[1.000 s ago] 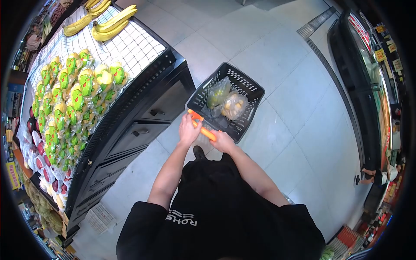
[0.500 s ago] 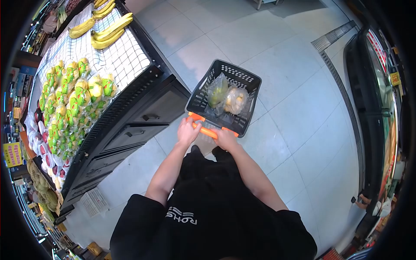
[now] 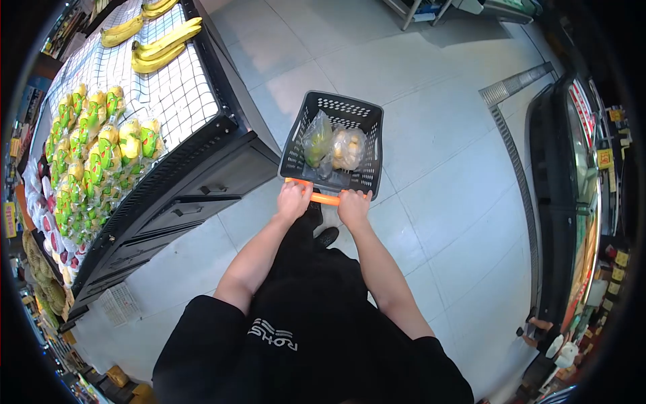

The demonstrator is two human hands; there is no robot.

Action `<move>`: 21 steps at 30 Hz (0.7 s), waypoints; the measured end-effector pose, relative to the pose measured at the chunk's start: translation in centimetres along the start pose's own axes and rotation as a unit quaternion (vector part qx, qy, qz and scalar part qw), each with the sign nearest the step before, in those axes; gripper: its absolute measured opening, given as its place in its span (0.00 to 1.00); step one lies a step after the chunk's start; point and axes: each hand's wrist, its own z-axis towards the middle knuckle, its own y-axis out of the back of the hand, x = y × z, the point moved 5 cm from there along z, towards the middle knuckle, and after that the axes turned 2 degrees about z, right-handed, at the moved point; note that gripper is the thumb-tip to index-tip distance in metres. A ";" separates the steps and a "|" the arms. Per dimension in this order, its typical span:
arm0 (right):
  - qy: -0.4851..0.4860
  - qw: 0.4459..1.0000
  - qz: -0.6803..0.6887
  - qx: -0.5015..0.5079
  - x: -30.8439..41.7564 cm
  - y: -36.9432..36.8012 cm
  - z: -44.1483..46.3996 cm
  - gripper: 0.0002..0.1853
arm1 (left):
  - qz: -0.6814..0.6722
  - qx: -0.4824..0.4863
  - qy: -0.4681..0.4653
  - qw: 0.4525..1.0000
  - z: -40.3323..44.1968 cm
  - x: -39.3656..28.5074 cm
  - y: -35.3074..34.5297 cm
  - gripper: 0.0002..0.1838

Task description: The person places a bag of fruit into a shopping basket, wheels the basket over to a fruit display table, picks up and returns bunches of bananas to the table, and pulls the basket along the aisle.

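Observation:
Both hands are wrapped round the orange handle of a dark grey shopping basket in front of me. My left hand closes on the handle's left end, my right hand on its right end. Inside the basket, a clear plastic bag with green produce lies on the left. Beside it sits a clear bag of round yellowish produce. The basket's underside, and whatever bears it, is hidden.
To the left stands a dark fruit counter with bananas, packed yellow fruit and a checked cloth. A dark display case runs along the right, by a floor grate. A metal stand is at the top.
The basket has turned slightly and shifted left in view, with both hands still on its handle. The fruit counter has slid left, and more of the metal stand shows at the top.

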 end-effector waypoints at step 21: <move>0.016 0.998 -0.022 0.051 -6.3 4.7 15.5 0.15 | 0.002 0.221 -0.039 0.974 13.2 -5.1 -0.6 0.33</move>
